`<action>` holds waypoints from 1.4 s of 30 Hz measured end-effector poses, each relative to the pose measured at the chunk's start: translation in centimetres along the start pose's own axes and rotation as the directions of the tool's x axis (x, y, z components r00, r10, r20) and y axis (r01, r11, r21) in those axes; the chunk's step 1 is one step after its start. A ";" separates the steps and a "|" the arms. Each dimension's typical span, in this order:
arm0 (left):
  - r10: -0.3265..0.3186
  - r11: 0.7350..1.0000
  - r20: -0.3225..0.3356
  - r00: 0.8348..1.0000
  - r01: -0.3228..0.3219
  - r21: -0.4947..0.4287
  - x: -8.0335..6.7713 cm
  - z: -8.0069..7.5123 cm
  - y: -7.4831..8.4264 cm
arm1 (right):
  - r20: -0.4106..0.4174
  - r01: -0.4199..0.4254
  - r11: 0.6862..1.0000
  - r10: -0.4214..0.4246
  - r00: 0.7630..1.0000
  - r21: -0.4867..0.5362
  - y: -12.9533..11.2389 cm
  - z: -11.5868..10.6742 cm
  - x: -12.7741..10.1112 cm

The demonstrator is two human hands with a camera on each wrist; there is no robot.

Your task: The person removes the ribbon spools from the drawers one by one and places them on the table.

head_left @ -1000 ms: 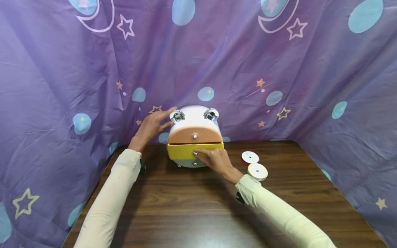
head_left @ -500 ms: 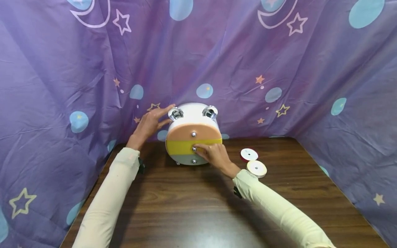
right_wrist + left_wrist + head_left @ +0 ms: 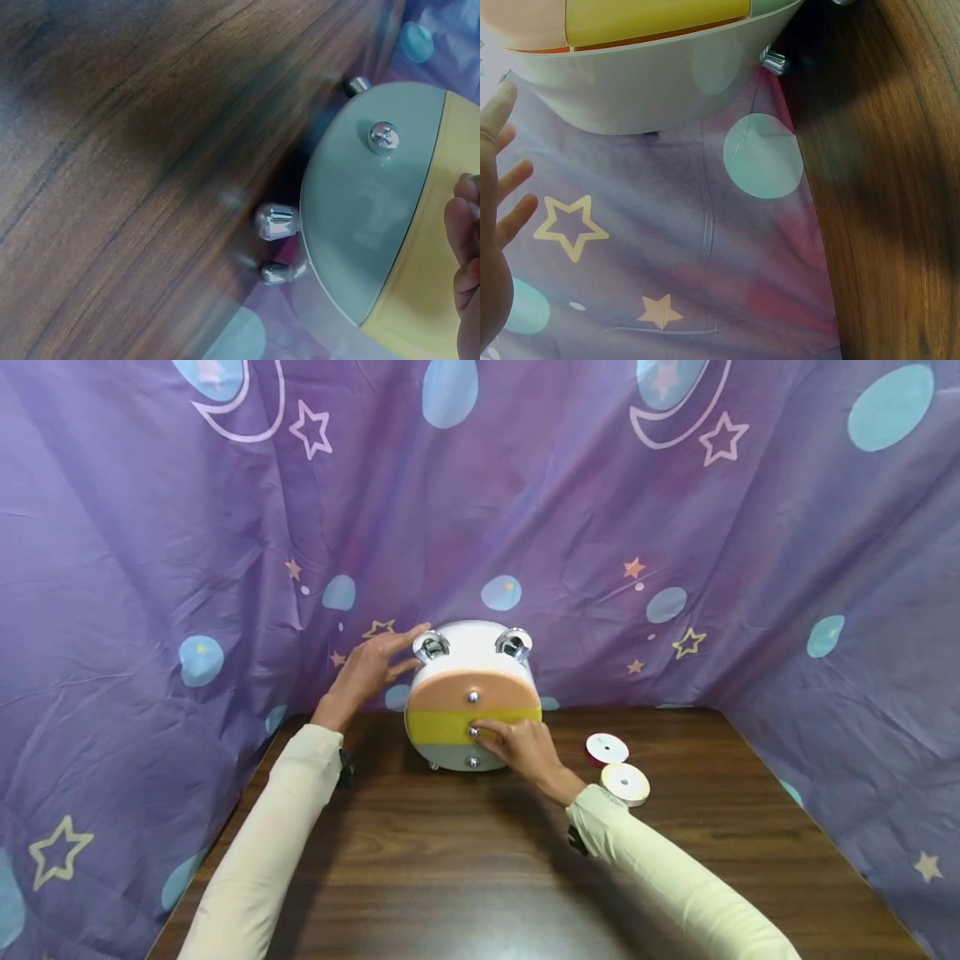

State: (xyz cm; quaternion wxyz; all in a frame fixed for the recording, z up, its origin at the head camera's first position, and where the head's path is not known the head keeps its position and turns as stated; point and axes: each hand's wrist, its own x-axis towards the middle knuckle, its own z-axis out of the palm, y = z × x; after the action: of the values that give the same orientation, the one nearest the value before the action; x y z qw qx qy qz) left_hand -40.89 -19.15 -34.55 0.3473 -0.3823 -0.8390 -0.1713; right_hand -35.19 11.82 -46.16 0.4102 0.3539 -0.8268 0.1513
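Round drawer box (image 3: 472,706) stands at the back of the tabletop (image 3: 480,868), against the purple cloth (image 3: 675,527). Left hand (image 3: 367,670) rests spread on its upper left side, fingers straight. Right hand (image 3: 521,745) presses fingertips on the yellow drawer (image 3: 442,725) by the knob; drawer sits flush. Two ribbon spools (image 3: 617,767) lie right, just apart. Box's back is hidden.

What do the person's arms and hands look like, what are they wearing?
Both arms are covered in long, close-fitting pale cream sleeves that end at the wrists. The left hand and right hand are bare, with no gloves or rings visible. A small dark strap or device shows at each wrist, under the cuff.
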 end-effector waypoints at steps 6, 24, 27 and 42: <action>0.026 0.999 -0.024 0.999 -0.025 0.033 -0.5 0.3 0.0 | -0.054 0.059 0.998 -0.059 0.997 -0.005 -0.3 0.2 -1.1; 0.021 1.000 -0.019 1.000 -0.021 0.012 -0.8 0.3 0.2 | -0.067 0.156 0.986 -0.153 0.986 0.057 0.0 1.4 -3.5; 0.025 1.000 -0.021 0.999 -0.024 0.017 -0.7 0.3 0.2 | -0.024 0.150 0.988 -0.149 0.989 0.040 0.2 1.7 -3.7; 0.013 0.999 -0.027 1.000 -0.012 0.030 -0.5 0.3 0.3 | 0.121 0.119 0.993 -0.119 0.985 0.012 0.8 3.1 -4.0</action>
State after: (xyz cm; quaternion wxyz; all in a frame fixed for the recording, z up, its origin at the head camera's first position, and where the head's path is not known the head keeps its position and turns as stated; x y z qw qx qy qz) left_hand -40.53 -19.04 -35.08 0.3652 -0.3799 -0.8343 -0.1618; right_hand -35.87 12.54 -51.25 0.3665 0.4121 -0.8274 0.1065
